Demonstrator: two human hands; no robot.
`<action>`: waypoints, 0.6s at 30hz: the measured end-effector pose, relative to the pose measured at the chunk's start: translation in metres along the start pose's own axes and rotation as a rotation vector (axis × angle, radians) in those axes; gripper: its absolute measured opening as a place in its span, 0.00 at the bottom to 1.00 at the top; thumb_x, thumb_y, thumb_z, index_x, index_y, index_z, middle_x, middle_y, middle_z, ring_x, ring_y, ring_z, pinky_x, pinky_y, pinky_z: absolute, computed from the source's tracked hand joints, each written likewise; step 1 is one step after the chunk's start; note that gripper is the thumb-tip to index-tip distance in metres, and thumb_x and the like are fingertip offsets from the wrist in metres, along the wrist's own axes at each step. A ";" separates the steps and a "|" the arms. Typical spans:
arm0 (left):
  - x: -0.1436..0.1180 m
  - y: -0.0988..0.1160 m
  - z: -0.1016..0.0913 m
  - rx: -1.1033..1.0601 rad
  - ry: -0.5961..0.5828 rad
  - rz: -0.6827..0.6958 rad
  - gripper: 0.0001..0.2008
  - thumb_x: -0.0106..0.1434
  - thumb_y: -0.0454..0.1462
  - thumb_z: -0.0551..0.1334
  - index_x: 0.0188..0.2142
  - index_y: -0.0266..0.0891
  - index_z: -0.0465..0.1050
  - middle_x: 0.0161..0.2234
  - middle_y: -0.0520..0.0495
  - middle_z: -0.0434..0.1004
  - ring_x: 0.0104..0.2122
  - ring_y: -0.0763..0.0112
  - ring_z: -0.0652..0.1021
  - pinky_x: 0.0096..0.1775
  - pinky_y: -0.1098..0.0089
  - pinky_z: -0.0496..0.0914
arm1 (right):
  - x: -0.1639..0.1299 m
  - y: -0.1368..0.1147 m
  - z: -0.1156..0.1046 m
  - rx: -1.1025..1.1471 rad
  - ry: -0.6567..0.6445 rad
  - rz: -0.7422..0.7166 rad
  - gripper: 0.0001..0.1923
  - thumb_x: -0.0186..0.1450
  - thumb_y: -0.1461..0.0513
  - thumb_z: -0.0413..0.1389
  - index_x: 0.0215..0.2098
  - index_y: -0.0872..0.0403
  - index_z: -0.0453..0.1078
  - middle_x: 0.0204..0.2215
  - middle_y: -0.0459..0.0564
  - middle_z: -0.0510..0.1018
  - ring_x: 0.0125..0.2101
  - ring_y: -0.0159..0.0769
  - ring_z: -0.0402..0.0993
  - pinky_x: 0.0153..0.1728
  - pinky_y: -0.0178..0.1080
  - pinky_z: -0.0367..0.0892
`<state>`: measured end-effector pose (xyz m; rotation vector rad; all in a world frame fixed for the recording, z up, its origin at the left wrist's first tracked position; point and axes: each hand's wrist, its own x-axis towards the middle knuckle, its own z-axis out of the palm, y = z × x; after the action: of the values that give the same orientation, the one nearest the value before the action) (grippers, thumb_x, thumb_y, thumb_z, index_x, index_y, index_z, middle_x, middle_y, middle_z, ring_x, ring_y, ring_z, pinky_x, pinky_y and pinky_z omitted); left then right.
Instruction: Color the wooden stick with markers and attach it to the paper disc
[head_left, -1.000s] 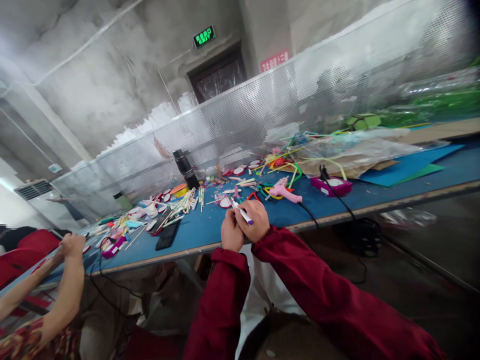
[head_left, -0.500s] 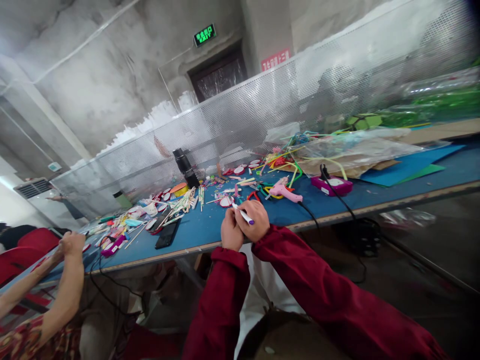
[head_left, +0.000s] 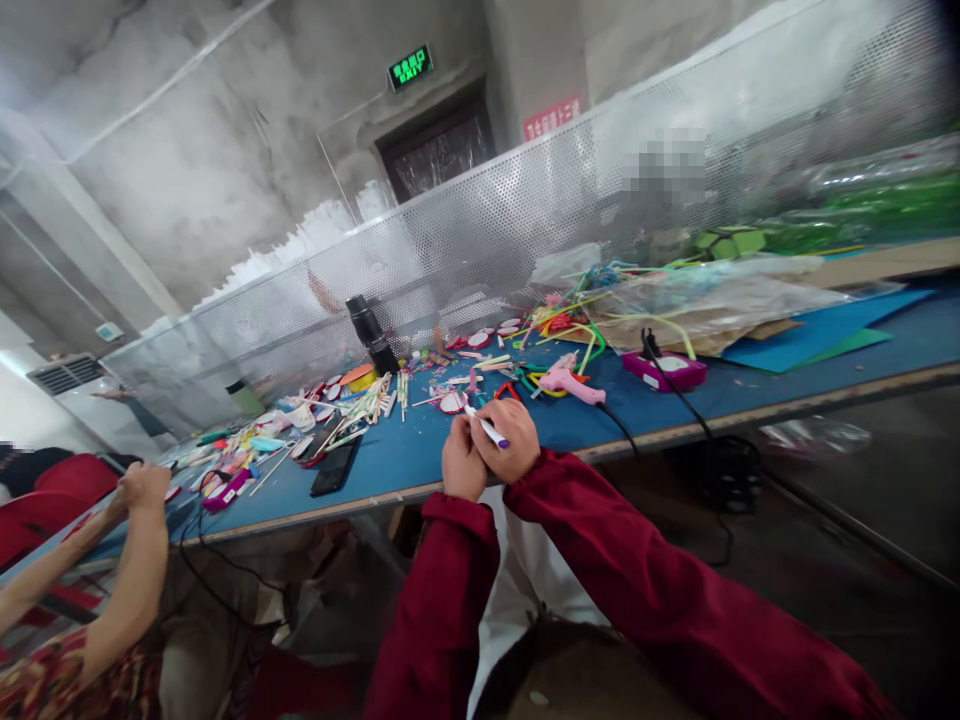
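Observation:
Closed around a white marker pen with a purple end is my right hand. The marker slants across the fingers, its tip side toward the upper left. My left hand is curled up against the right one, near the table's front edge; anything inside its fingers is hidden. Just beyond the hands lies a round white disc with a red rim. To the right of them a pink glue gun rests on the blue table, its cord running over the edge.
A black phone, a heap of paper sticks and a black bottle are on the left. A purple box with a cable and blue card sheets lie right. Another person's hands work at far left.

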<state>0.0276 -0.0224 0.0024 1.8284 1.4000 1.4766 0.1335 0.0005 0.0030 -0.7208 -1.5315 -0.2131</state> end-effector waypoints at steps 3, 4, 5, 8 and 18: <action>0.000 0.002 -0.001 -0.014 -0.011 0.000 0.09 0.70 0.43 0.58 0.39 0.41 0.69 0.34 0.48 0.82 0.34 0.66 0.79 0.37 0.70 0.69 | 0.000 0.000 0.000 -0.001 0.012 0.007 0.05 0.68 0.62 0.54 0.33 0.49 0.66 0.28 0.48 0.77 0.31 0.40 0.73 0.42 0.45 0.66; 0.000 0.002 -0.001 -0.017 -0.010 0.000 0.09 0.70 0.43 0.58 0.39 0.41 0.69 0.34 0.48 0.82 0.34 0.66 0.79 0.37 0.70 0.69 | 0.000 0.000 0.000 -0.001 0.013 0.009 0.05 0.68 0.62 0.54 0.33 0.49 0.66 0.27 0.48 0.77 0.31 0.40 0.73 0.42 0.45 0.66; 0.000 0.003 -0.001 -0.019 -0.010 0.001 0.09 0.69 0.43 0.58 0.39 0.40 0.69 0.35 0.48 0.82 0.34 0.66 0.79 0.37 0.70 0.69 | 0.000 -0.001 0.000 -0.001 0.012 0.008 0.05 0.68 0.62 0.54 0.33 0.49 0.66 0.27 0.48 0.77 0.31 0.40 0.73 0.42 0.45 0.66; 0.000 0.003 -0.001 -0.017 -0.008 0.005 0.09 0.69 0.43 0.58 0.39 0.40 0.70 0.34 0.48 0.81 0.35 0.66 0.79 0.38 0.70 0.69 | 0.000 -0.001 0.000 0.005 0.016 0.005 0.06 0.69 0.62 0.53 0.32 0.49 0.65 0.26 0.48 0.77 0.30 0.40 0.73 0.41 0.45 0.66; 0.003 -0.008 0.002 -0.102 0.022 0.037 0.08 0.69 0.41 0.57 0.38 0.40 0.70 0.34 0.49 0.79 0.35 0.68 0.77 0.41 0.70 0.70 | -0.001 -0.001 -0.007 0.009 0.001 0.002 0.05 0.70 0.62 0.54 0.42 0.49 0.72 0.35 0.50 0.82 0.37 0.42 0.77 0.45 0.47 0.68</action>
<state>0.0261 -0.0155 -0.0028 1.7901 1.2823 1.5611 0.1383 -0.0044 0.0036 -0.7154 -1.5297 -0.2049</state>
